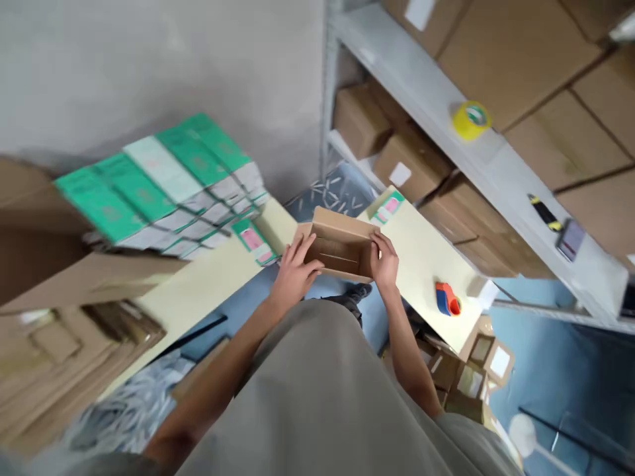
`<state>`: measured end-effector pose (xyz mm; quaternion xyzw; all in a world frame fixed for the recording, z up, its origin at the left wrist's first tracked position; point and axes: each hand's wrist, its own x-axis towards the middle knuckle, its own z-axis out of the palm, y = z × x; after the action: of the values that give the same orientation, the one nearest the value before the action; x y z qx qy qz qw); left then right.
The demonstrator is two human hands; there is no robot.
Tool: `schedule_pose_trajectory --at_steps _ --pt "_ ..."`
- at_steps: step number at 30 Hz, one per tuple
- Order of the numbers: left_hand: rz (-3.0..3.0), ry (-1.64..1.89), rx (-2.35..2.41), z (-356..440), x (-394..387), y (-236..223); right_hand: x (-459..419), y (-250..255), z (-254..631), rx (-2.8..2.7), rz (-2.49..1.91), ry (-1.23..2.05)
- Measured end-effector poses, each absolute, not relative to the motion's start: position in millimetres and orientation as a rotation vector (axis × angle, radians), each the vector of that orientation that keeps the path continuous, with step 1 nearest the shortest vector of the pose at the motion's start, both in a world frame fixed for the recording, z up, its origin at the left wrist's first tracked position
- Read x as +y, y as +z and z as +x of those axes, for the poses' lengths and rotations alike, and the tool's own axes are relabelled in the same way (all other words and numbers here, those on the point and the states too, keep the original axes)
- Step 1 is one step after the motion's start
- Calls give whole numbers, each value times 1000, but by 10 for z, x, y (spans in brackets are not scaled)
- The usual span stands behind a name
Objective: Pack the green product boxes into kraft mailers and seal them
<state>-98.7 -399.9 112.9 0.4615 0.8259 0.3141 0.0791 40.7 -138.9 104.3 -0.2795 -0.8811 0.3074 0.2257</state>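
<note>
A small open cardboard box (342, 270) is held out in front of my body, its top flaps up and its inside bare. My left hand (296, 268) grips the box's left end, thumb along the near edge and fingers at the left flap. At the opposite end my right hand (383, 259) pinches the right wall, fingertips over the rim. Just left of the box, a green-and-white packet with a pink patch (254, 242) lies on the pale table. Another green packet (389, 206) rests on the table to the right, beyond the box.
Strapped stacks of green-and-white packets (159, 185) stand on the left table (198, 284), near flattened cardboard (64, 370). An orange-and-blue tape dispenser (447, 299) sits on the right table. A metal shelf (421, 86) carries cartons, yellow tape (471, 119), a cutter (544, 212) and a phone (571, 238).
</note>
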Motion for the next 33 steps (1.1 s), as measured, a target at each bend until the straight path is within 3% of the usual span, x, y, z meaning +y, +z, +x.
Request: schedule_pose_trajectory --at_steps 6,12,25,33 --pt "904 1061 2847 -992 -5673 1073 -2753 1278 -648 -2674 -293 1047" --pt "352 1107 3054 -787 -6658 776 -3738 1125 -1414 -2901 273 1258" --pt "-324 959 3044 -920 -7214 221 -4773 412 -2433 -3057 763 1477" --pt "-593 1071 3122 -1234 -7356 403 -4813 418 -2412 -3086 705 1568"
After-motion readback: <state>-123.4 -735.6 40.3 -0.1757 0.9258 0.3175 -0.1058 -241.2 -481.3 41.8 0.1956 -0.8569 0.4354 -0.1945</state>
